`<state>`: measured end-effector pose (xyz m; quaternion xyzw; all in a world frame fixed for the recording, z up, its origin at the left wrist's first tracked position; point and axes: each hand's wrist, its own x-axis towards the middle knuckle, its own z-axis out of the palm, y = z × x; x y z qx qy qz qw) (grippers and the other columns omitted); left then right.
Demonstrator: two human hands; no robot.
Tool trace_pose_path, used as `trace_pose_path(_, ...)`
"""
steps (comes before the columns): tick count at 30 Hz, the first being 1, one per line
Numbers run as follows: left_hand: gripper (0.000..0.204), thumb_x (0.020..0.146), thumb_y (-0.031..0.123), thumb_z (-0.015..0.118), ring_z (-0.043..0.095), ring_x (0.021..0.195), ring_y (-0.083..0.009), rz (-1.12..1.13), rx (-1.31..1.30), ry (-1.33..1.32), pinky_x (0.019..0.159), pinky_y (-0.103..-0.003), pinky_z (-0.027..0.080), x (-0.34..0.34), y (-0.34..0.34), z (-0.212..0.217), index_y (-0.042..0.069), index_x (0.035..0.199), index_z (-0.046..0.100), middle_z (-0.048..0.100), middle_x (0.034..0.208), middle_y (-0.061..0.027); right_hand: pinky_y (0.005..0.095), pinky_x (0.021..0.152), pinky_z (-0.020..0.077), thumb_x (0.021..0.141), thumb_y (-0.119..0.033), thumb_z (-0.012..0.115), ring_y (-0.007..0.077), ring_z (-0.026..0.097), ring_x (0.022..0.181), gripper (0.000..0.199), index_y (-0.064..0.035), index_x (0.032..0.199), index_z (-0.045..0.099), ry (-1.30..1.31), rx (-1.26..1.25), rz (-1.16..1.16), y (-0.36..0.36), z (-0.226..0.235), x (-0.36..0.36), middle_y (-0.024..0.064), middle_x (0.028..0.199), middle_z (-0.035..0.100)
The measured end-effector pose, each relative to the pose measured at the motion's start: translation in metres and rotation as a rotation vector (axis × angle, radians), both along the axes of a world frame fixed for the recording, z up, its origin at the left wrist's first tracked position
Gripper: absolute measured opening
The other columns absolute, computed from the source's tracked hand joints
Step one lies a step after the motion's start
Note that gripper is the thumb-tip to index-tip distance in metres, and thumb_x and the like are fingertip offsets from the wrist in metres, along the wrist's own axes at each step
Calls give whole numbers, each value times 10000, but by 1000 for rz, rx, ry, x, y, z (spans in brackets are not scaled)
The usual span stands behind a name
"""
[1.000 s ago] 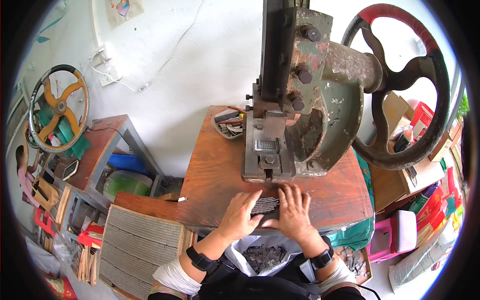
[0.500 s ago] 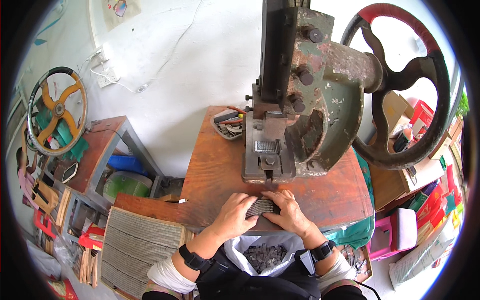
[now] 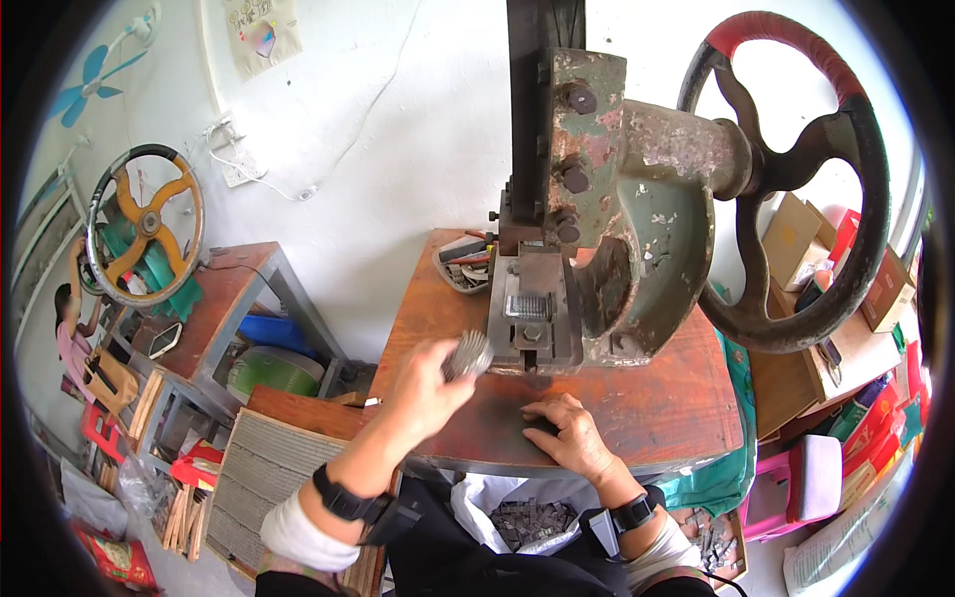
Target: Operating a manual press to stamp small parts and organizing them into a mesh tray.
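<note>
Rusty, flaking green metal press; worn matt wooden table.

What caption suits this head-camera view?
Left hand lifts a stack of small grey metal pieces beside an old flywheel press; right hand rests on the wooden bench.

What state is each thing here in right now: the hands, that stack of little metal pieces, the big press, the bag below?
left hand: raised off the table, gripping the stack.
stack of metal pieces: held, lifted, blurred.
right hand: flat on the wooden table, palm down.
press: upright; die area unoccupied.
white bag: open, dark small pieces inside.
</note>
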<state>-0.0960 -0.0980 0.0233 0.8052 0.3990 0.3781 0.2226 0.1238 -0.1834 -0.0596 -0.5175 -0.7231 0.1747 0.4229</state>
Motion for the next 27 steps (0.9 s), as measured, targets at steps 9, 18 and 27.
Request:
trace_pose_path(9, 328, 700, 240, 728, 650, 770, -336, 212, 56, 143, 715, -425, 501, 121, 66, 13, -29, 880, 672, 661, 794, -205, 397, 862, 457, 724, -115, 722, 308, 592, 908, 281, -54, 992, 662, -60, 106, 17, 1, -4, 1, 120, 928, 666)
trace_pose_path(18, 170, 820, 79, 563, 637, 734, -270, -18, -336, -260, 693, -358, 490, 97, 89, 3, 0, 929, 667, 668, 780, -152, 389, 795, 489, 738, -61, 712, 311, 600, 872, 247, -53, 979, 658, 24, 160, -40, -4, -2, 0, 120, 904, 661)
trace_pose_path(27, 369, 808, 47, 577, 549, 1057, -360, -108, -23, -174, 946, -445, 433, 96, 113, -42, 115, 1169, 611, 573, 1151, -167, 350, 663, 505, 704, -57, 772, 294, 610, 777, 313, -9, 978, 630, 79, 381, -377, 53, 59, 21, 145, 911, 617)
